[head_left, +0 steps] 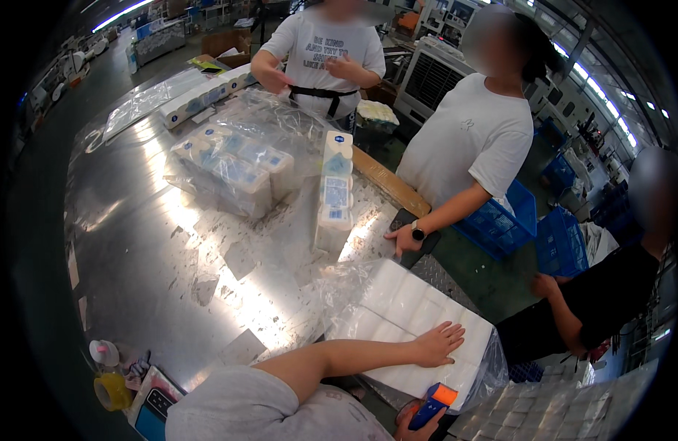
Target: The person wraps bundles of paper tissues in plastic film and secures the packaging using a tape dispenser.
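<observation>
A large block of white paper rolls or packs [386, 309] lies in a clear plastic bag at the near right corner of the metal table. My left hand [437, 345] rests flat on top of it, fingers spread, with the forearm reaching across from the left. My right hand [425, 429], low at the bag's near end, is wrapped round a blue-and-orange handheld tool [431, 406]. The tool's orange end points up beside the bag's near edge. Its exact kind does not show, and part of that hand is cut off by the lower rim.
On the metal table [126, 257] stand a long wrapped pack [336, 191] and bagged packs [232, 165]. A co-worker's hand [406, 239] touches the far edge; two other people stand around. Blue crates [519, 213] sit beyond. A yellow-filled bottle [112, 389] stands near left.
</observation>
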Demonstrator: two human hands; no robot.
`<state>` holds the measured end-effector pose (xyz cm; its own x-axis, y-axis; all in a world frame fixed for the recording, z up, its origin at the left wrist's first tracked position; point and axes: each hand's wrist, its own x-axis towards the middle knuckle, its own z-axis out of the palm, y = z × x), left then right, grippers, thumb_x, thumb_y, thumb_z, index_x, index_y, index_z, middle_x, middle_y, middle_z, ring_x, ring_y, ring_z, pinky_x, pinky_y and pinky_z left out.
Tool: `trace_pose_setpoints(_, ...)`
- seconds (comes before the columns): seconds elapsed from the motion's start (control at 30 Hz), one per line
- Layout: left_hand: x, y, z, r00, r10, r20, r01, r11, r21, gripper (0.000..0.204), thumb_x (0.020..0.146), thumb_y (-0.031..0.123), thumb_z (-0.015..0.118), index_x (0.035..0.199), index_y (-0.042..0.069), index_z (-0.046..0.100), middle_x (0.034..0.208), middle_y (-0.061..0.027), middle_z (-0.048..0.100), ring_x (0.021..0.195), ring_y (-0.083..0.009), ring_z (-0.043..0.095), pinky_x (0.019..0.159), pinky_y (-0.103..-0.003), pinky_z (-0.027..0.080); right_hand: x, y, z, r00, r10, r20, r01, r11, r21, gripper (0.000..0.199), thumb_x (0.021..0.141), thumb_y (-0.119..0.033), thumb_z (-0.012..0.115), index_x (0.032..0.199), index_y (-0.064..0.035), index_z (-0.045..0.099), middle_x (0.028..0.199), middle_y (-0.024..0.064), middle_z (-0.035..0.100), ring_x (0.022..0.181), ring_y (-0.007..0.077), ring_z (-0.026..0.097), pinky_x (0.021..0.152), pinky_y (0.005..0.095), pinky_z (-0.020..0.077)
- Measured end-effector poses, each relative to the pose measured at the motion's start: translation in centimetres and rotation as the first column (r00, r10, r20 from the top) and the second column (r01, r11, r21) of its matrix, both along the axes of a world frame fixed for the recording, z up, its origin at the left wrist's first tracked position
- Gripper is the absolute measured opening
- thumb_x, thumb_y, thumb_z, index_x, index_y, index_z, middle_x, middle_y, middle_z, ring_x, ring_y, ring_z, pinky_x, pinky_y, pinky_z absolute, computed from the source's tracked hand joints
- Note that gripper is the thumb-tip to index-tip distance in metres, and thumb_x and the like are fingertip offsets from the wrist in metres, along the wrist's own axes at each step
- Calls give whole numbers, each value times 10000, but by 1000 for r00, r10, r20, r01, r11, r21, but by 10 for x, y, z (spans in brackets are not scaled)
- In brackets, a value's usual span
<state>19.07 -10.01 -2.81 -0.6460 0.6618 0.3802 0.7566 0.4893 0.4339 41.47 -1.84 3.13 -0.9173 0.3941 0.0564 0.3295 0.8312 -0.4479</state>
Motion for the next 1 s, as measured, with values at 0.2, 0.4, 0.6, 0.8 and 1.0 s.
trace_pose_setpoints(0.2,0,-1,1,1000,-4,11,4,1000,-11,605,845,393,485,1252,-46,399,1370,-209,305,1311,-312,228,1076,-430,158,0,0,-3,1000,-10,-5,11,998,54,896,710,-430,668,1372,-18,228,977,292,543,830,417,561,723,468,455)
trace_pose_setpoints(0.4,0,-2,3,1000,-9,12,9,1000,-26,602,849,396,481,1253,-43,400,1367,-208,309,1309,-315,230,1075,-433,160,2,2,-15,996,-9,-90,19,994,110,881,705,-419,673,1379,-52,239,950,277,550,786,406,570,681,466,466)
trace_pose_setpoints(0.6,0,-2,4,1000,-9,6,9,999,-39,605,847,398,485,1253,-42,401,1365,-205,311,1308,-316,230,1075,-435,160,1,1,-10,999,-8,-53,13,995,98,879,701,-403,680,1379,-58,240,938,267,554,770,401,571,659,460,470)
trace_pose_setpoints(0.8,-1,-1,1,1000,-8,4,8,1000,-21,604,845,396,487,1253,-41,402,1369,-203,307,1309,-315,229,1076,-436,159,0,0,-8,998,3,-66,5,992,124,886,700,-397,679,1384,-61,227,915,268,558,749,401,572,647,459,471)
trace_pose_setpoints(1.0,-3,1,1,1000,-24,15,25,999,-40,601,847,396,485,1253,-38,403,1373,-202,301,1312,-316,222,1076,-436,159,-1,0,-7,1000,-21,-12,23,993,118,900,699,-397,671,1389,-52,207,902,268,561,745,401,573,645,454,472)
